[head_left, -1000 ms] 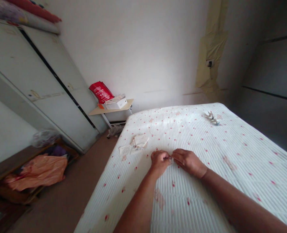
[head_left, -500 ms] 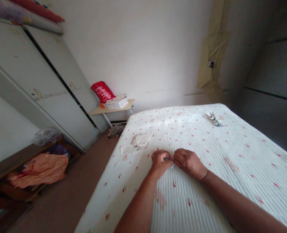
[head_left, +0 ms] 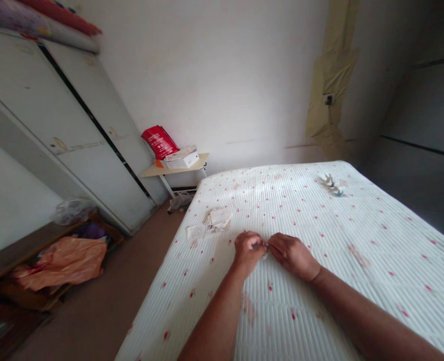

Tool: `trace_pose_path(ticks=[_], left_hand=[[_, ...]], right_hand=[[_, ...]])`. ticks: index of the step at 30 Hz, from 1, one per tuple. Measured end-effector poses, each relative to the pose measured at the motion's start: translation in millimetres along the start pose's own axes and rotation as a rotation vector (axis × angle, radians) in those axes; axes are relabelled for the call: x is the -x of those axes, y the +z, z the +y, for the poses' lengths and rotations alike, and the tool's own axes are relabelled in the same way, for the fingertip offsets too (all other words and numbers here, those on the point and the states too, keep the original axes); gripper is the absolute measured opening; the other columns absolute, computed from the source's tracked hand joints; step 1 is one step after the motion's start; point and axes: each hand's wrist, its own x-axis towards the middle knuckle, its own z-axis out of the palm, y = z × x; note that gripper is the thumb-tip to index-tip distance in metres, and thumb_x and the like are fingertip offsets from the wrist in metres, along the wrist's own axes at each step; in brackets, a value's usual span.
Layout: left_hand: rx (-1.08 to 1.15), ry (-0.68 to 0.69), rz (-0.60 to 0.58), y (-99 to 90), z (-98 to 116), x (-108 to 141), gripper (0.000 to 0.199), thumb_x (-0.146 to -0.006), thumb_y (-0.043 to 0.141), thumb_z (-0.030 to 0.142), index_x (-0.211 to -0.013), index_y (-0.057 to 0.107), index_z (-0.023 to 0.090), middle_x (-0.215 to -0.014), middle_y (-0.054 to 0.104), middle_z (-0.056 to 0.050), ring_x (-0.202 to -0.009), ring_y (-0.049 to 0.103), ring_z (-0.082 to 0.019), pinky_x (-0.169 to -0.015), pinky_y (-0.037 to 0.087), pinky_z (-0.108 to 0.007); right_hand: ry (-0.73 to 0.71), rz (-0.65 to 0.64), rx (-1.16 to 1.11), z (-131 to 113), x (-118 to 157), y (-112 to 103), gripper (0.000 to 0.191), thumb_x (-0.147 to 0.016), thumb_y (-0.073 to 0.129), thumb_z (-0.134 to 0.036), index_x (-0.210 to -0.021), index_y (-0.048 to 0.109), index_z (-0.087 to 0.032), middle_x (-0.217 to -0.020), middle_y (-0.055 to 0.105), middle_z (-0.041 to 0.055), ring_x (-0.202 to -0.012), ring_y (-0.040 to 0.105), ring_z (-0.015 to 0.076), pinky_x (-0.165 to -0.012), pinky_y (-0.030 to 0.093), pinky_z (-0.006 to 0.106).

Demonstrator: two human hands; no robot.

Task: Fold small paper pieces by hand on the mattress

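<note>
Nothing legible, blurred lettering on red bag

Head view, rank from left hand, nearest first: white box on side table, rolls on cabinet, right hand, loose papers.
1. Right hand: just right of the left hand.
2. Loose papers: on the mattress, ahead-left.
3. White box: on the side table, beyond the mattress.
4. Rolls: atop the cabinet, far upper left.
</note>
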Motion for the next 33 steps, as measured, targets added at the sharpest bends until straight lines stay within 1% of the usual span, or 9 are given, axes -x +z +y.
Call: trace_pose_path(ticks=[5,9,14,19,22,24,25,29,33], left_hand=[[0.012,-0.002,0.009,0.1,0.7,0.0,0.010,-0.063,0.061,0.011,-0.057,0.060,0.018,-0.070,0.063,0.002,-0.074,0.057,-0.013,-0.080,0.041,-0.027],[0.011,-0.004,0.007,-1.1,0.8,0.3,0.009,-0.064,0.061,0.011,-0.059,0.061,0.019,-0.073,0.063,0.002,-0.077,0.057,-0.013,-0.081,0.041,-0.028],[-0.010,-0.006,-0.025,-2.3,2.9,0.2,0.009,-0.065,0.061,0.013,-0.060,0.062,0.019,-0.073,0.064,0.002,-0.078,0.057,-0.014,-0.082,0.041,-0.029],[0.015,0.007,-0.010,-1.9,2.7,0.5,0.010,-0.064,0.060,0.011,-0.059,0.062,0.018,-0.073,0.063,0.002,-0.077,0.057,-0.013,-0.082,0.041,-0.028],[0.061,-0.008,-0.024,-3.7,0.3,0.0,0.008,-0.064,0.061,0.011,-0.059,0.061,0.018,-0.073,0.063,0.002,-0.078,0.057,-0.013,-0.082,0.041,-0.027],[0.093,-0.027,-0.042,-5.6,-1.5,-0.7,0.006,-0.064,0.061,0.012,-0.061,0.060,0.018,-0.074,0.063,0.001,-0.079,0.057,-0.013,-0.081,0.041,-0.026],[0.101,-0.036,-0.051,-6.4,-2.4,-1.1,0.005,-0.064,0.061,0.013,-0.062,0.060,0.018,-0.075,0.063,0.001,-0.079,0.057,-0.013,-0.082,0.041,-0.026],[0.096,-0.059,-0.090,-8.1,-5.3,-2.2,0.004,-0.067,0.058,0.015,-0.067,0.060,0.018,-0.078,0.062,0.001,-0.082,0.057,-0.014,-0.084,0.041,-0.026],[0.075,-0.067,-0.142,-9.7,-5.0,-1.4,0.005,-0.069,0.055,0.016,-0.070,0.059,0.019,-0.081,0.062,0.001,-0.089,0.055,-0.015,-0.087,0.039,-0.026]], right_hand=[[-0.023,0.006,0.003,-1.0,0.0,0.2,0.027,-0.092,0.036,-0.023,-0.082,0.060,-0.015,-0.076,0.060,0.0055,-0.071,0.056,0.0137,-0.065,0.043,0.024],[-0.028,0.026,0.039,2.3,0.7,3.8,0.030,-0.093,0.035,-0.023,-0.078,0.060,-0.016,-0.073,0.058,0.0049,-0.068,0.055,0.0134,-0.062,0.042,0.023],[-0.032,0.036,0.067,2.4,0.3,8.0,0.030,-0.092,0.035,-0.020,-0.074,0.058,-0.015,-0.069,0.056,0.0040,-0.064,0.052,0.0129,-0.059,0.040,0.023],[-0.017,0.044,0.069,-1.0,-2.6,8.2,0.033,-0.092,0.034,-0.023,-0.069,0.057,-0.016,-0.065,0.055,0.0038,-0.059,0.051,0.0123,-0.055,0.040,0.023],[0.014,0.048,-0.042,2.6,-2.3,2.1,0.031,-0.092,0.035,-0.026,-0.077,0.061,-0.016,-0.071,0.061,0.0050,-0.064,0.057,0.0128,-0.060,0.045,0.023],[0.042,0.090,-0.154,7.7,-0.8,-2.9,0.025,-0.091,0.038,-0.027,-0.090,0.061,-0.017,-0.083,0.065,0.0069,-0.075,0.061,0.0142,-0.066,0.048,0.024],[0.063,0.129,-0.193,10.4,0.1,-4.9,0.024,-0.090,0.039,-0.026,-0.092,0.061,-0.018,-0.085,0.065,0.0072,-0.077,0.062,0.0147,-0.068,0.049,0.024],[0.096,0.154,-0.292,15.2,2.3,-6.4,0.019,-0.087,0.043,-0.022,-0.088,0.061,-0.019,-0.085,0.065,0.0064,-0.079,0.062,0.0156,-0.070,0.050,0.027],[0.081,0.137,-0.375,10.0,0.7,-2.8,0.017,-0.084,0.047,-0.020,-0.092,0.061,-0.020,-0.089,0.064,0.0058,-0.081,0.062,0.0149,-0.071,0.051,0.027]])
